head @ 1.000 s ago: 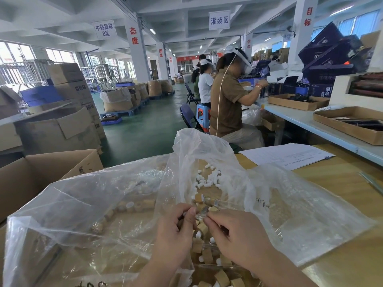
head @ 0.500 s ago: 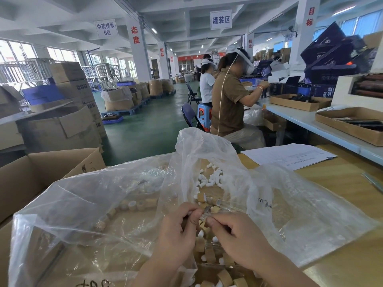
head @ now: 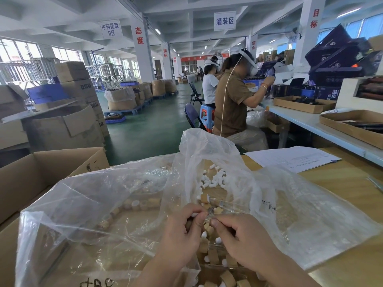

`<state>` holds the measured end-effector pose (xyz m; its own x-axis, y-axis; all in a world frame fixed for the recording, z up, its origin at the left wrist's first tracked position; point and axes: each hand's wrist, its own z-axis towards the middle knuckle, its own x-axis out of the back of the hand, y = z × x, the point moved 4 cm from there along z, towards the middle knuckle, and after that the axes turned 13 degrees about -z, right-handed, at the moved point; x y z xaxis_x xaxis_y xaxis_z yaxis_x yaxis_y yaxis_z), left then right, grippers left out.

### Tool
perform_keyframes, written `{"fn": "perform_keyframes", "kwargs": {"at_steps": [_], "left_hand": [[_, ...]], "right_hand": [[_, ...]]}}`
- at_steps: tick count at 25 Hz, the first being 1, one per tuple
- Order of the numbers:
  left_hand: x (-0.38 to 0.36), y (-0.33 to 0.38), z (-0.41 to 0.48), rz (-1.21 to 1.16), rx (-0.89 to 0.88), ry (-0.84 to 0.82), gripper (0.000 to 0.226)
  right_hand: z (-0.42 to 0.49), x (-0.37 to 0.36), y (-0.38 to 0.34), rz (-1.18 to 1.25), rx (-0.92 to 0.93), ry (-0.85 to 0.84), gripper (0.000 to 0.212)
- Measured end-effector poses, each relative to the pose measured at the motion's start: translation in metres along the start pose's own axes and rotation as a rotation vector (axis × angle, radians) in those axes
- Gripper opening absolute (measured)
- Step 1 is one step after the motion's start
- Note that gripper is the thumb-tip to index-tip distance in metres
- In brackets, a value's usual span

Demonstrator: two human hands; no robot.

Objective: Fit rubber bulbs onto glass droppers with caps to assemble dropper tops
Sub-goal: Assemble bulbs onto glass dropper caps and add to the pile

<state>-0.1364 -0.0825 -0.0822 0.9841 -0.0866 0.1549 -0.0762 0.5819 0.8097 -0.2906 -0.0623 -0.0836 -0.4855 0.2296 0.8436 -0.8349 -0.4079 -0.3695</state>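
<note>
Head view:
- Both hands work low centre, over the open mouth of a clear plastic bag (head: pixel 99 204) that lies on a wooden table (head: pixel 342 183).
- Left hand (head: pixel 182 230): fingers curled tight, with the white tip of a rubber bulb (head: pixel 194 214) poking out between thumb and forefinger. Anything else in that fist is hidden.
- Right hand (head: pixel 238 235): thumb and forefinger pinched on a small clear piece that looks like a glass dropper (head: pixel 207 218), other fingers curled under. Most of the piece is hidden, so its identity is not certain.
- The fingertips of the two hands nearly touch, and bulb and dropper meet in the gap between them. Whether they are seated together cannot be told.
- Stock inside the bag: a heap of loose white bulbs (head: pixel 213 179) at the far end, tan bamboo-look caps (head: pixel 213 254) directly under and near the hands, and a couple of clear glass tubes (head: pixel 227 204) lying flat just beyond the fingertips.
- A row of more caps (head: pixel 143 204) shows through the plastic on the left.
- An open cardboard box (head: pixel 31 179) sits left of the bag, with the bag draped over its near side.
- A printed sheet of paper (head: pixel 290 160) lies on the table, far right of the bag.
- Background: a seated worker in a brown shirt (head: pixel 232 104) at a long pale bench (head: pixel 306 123), a second worker in a white shirt (head: pixel 209 88) beyond, a blue stool (head: pixel 207 112), and stacked cartons (head: pixel 78 83) on the left.
</note>
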Motion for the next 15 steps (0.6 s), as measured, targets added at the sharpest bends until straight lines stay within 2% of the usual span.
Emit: {"fn": "perform_keyframes", "kwargs": {"at_steps": [5, 9, 11, 15], "left_hand": [[-0.0013, -0.0016, 0.0004, -0.034, 0.064, 0.014, 0.019], [-0.0017, -0.0014, 0.0000, -0.046, 0.115, 0.007, 0.021], [-0.0020, 0.0019, 0.0002, -0.065, 0.118, 0.008, 0.020], [0.0019, 0.0068, 0.0042, -0.067, 0.109, 0.009, 0.020]], "right_hand": [[-0.0009, 0.0041, -0.0016, -0.171, 0.038, 0.040, 0.038], [-0.0021, 0.0048, -0.0082, -0.268, 0.062, 0.072, 0.053], [-0.0016, 0.0037, -0.0098, -0.265, 0.058, 0.071, 0.056], [0.0004, -0.0001, -0.0069, -0.153, 0.020, 0.062, 0.044]]}}
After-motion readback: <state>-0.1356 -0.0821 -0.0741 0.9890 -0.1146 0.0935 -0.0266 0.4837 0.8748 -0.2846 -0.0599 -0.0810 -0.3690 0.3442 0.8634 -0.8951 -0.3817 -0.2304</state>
